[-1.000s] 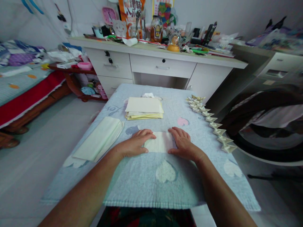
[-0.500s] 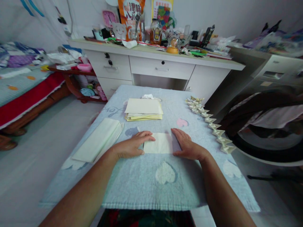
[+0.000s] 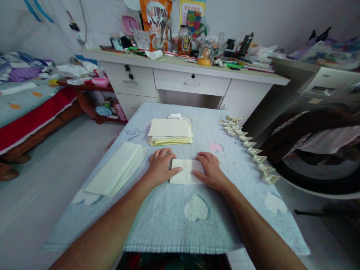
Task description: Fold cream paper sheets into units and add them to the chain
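Observation:
A cream sheet of paper (image 3: 184,176), with a faint crease across its middle, lies flat on the cloth-covered table in front of me. My left hand (image 3: 161,167) rests at its left edge, thumb on the paper and fingers bent forward beside it. Over the right end lies my right hand (image 3: 210,170), thumb and fingers apart, covering that edge. Neither hand grips the sheet. Just beyond sits a stack of cream and yellow paper (image 3: 170,129). Left of my left hand is a bundle of long pale sheets (image 3: 116,168).
A row of small folded paper pieces (image 3: 254,151) runs down the table's right side. The table (image 3: 168,221) wears a pale blue cloth with hearts. Behind it stands a white desk (image 3: 194,80) full of clutter. A front-loading washing machine (image 3: 323,88) is at right, a bed (image 3: 36,101) at left.
My right hand has moved left, onto the paper's right end. My left hand has shifted slightly left, its fingers drawn off the sheet and only the thumb still on it.

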A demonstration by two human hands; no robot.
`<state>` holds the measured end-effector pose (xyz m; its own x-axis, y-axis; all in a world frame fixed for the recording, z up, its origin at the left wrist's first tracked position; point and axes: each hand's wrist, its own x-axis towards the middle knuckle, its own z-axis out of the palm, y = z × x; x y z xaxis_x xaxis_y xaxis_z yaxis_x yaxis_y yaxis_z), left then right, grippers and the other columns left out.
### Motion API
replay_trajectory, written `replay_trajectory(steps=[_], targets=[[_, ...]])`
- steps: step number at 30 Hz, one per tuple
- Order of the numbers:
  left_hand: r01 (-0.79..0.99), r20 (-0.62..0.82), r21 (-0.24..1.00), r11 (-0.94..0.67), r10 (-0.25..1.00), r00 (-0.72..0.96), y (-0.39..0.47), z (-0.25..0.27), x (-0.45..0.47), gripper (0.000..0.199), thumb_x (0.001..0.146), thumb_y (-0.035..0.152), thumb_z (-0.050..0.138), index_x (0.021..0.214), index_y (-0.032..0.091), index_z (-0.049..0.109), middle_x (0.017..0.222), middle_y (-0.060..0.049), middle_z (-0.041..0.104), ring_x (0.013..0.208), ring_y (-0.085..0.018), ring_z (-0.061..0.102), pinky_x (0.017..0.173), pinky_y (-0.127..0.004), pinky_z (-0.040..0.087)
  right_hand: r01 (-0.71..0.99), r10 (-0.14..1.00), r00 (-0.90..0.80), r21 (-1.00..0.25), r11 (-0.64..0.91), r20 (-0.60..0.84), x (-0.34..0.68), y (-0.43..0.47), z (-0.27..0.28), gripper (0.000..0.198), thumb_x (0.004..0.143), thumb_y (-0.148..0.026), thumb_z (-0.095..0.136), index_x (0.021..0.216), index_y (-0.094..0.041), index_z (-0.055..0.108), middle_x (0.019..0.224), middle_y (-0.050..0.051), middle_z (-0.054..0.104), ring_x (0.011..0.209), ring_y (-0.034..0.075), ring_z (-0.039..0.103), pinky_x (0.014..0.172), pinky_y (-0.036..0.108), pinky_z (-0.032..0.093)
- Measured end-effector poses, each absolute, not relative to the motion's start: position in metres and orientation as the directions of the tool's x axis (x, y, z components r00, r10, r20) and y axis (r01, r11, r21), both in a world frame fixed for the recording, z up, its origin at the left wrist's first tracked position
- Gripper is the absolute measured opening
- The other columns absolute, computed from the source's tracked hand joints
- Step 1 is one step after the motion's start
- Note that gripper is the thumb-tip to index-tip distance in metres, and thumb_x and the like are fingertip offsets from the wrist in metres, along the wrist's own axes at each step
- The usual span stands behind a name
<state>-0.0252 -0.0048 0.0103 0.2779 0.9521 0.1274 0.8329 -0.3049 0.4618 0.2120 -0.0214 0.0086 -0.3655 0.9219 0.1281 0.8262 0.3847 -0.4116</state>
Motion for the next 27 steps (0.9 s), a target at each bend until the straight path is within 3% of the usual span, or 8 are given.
replay_trajectory(steps=[5, 9, 15, 18, 21, 24, 27], targets=[[0.798, 0.098, 0.522, -0.303, 0.950, 0.296, -0.004, 0.011, -0.022, 0.033, 0.065, 0.033, 0.073, 0.093, 0.023, 0.058, 0.116, -0.004, 0.055, 0.111, -0.029, 0.043, 0.093, -0.043, 0.034, 0.831, 0.927, -0.359, -0.414, 0.371, 0.111, 0.211, -0.021, 0.010, 0.046, 0.078, -0.040, 0.066, 0.117, -0.019, 0.056, 0.133, 0.014, 0.047, 0.124, 0.031, 0.037, 0.100, 0.049, 0.029], [0.693, 0.101, 0.649, -0.316, 0.938, 0.333, -0.004, 0.014, -0.020, 0.021, 0.066, 0.020, 0.067, 0.082, 0.021, 0.054, 0.092, -0.002, 0.059, 0.098, -0.025, 0.050, 0.087, -0.037, 0.038, 0.805, 0.925, -0.354, -0.457, 0.378, 0.140, 0.211, -0.020, 0.011, 0.037, 0.073, -0.032, 0.069, 0.105, -0.019, 0.056, 0.127, 0.012, 0.051, 0.119, 0.029, 0.041, 0.099, 0.046, 0.030], [0.320, 0.140, 0.914, -0.251, 0.933, 0.332, -0.004, 0.009, -0.016, 0.030, 0.074, 0.014, 0.059, 0.103, 0.021, 0.053, 0.085, 0.001, 0.054, 0.078, -0.014, 0.056, 0.072, -0.027, 0.042, 0.742, 0.939, -0.305, -0.579, 0.339, 0.159, 0.212, -0.021, 0.017, 0.031, 0.075, -0.026, 0.066, 0.102, -0.019, 0.055, 0.103, 0.007, 0.060, 0.100, 0.025, 0.050, 0.089, 0.040, 0.037], [0.157, 0.099, 0.976, -0.153, 0.947, 0.307, -0.006, 0.011, -0.013, 0.037, 0.074, 0.017, 0.062, 0.109, 0.021, 0.052, 0.084, 0.002, 0.053, 0.070, -0.011, 0.055, 0.065, -0.023, 0.042, 0.611, 0.948, -0.289, -0.736, 0.292, 0.137, 0.214, -0.021, 0.018, 0.032, 0.078, -0.030, 0.063, 0.107, -0.019, 0.056, 0.096, 0.005, 0.061, 0.088, 0.021, 0.053, 0.079, 0.034, 0.041], [-0.048, 0.060, 0.998, -0.049, 0.965, 0.257, -0.008, 0.017, -0.010, 0.047, 0.072, 0.022, 0.069, 0.114, 0.022, 0.048, 0.086, 0.002, 0.056, 0.070, -0.011, 0.058, 0.062, -0.021, 0.043, 0.406, 0.960, -0.275, -0.898, 0.168, 0.055, 0.214, -0.019, 0.018, 0.020, 0.081, -0.035, 0.061, 0.091, -0.018, 0.061, 0.079, 0.001, 0.058, 0.071, 0.015, 0.052, 0.065, 0.027, 0.040], [-0.238, 0.002, 0.970, 0.054, 0.973, 0.231, -0.009, 0.023, -0.010, 0.054, 0.071, 0.026, 0.072, 0.118, 0.022, 0.045, 0.087, 0.001, 0.060, 0.075, -0.013, 0.061, 0.067, -0.023, 0.045, 0.230, 0.976, -0.219, -0.971, 0.058, 0.006, 0.214, -0.018, 0.016, 0.022, 0.077, -0.038, 0.065, 0.081, -0.017, 0.060, 0.070, -0.002, 0.055, 0.061, 0.012, 0.048, 0.057, 0.023, 0.037], [-0.316, -0.074, 0.936, 0.157, 0.963, 0.259, -0.010, 0.025, -0.012, 0.054, 0.071, 0.029, 0.073, 0.117, 0.019, 0.047, 0.090, -0.002, 0.063, 0.079, -0.015, 0.062, 0.070, -0.025, 0.046, 0.075, 0.991, -0.135, -0.997, 0.005, -0.006, 0.214, -0.017, 0.014, 0.025, 0.074, -0.040, 0.070, 0.079, -0.017, 0.059, 0.069, -0.003, 0.056, 0.058, 0.011, 0.048, 0.054, 0.022, 0.037]])
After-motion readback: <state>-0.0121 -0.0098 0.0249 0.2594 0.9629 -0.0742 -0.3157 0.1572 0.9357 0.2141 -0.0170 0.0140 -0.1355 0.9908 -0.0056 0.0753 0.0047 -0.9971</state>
